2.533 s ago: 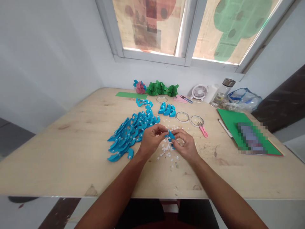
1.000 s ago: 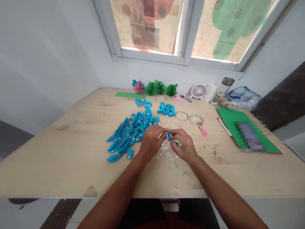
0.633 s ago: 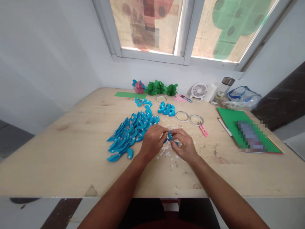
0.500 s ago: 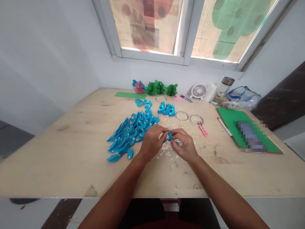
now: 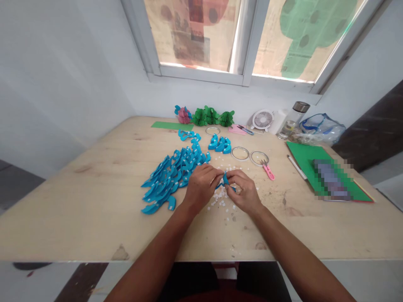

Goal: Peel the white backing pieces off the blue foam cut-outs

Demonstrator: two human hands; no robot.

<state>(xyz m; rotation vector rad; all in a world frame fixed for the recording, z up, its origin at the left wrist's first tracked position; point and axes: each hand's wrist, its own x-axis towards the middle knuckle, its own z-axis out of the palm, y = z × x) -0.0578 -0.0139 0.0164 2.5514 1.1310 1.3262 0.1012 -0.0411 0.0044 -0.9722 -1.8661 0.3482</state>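
Note:
Between my two hands is a small blue paper piece (image 5: 225, 179), partly hidden by the fingers. My right hand (image 5: 244, 192) is closed on it in a pinch, thumb below and fingers above. My left hand (image 5: 201, 186) is also closed, its thumb and fingertips pinched at the left side of the same piece. Small white paper bits (image 5: 222, 203) are scattered on the table under the hands. Left of my left hand lies a heap of curved blue paper pieces (image 5: 170, 174) with white squares on them. A smaller group of blue pieces (image 5: 220, 144) sits beyond my hands.
Tape rings (image 5: 240, 159) and pink-handled snips (image 5: 268, 170) lie right of centre. Green folded paper shapes (image 5: 211, 116), a white fan (image 5: 263, 120) and a glass bottle (image 5: 294, 119) line the wall. Green sheets (image 5: 304, 155) with a blurred object on top lie at right, beside a white pen (image 5: 297, 167).
Almost nothing differs. Both hands keep their places at the blue paper piece, with at most a slight shift of the fingers.

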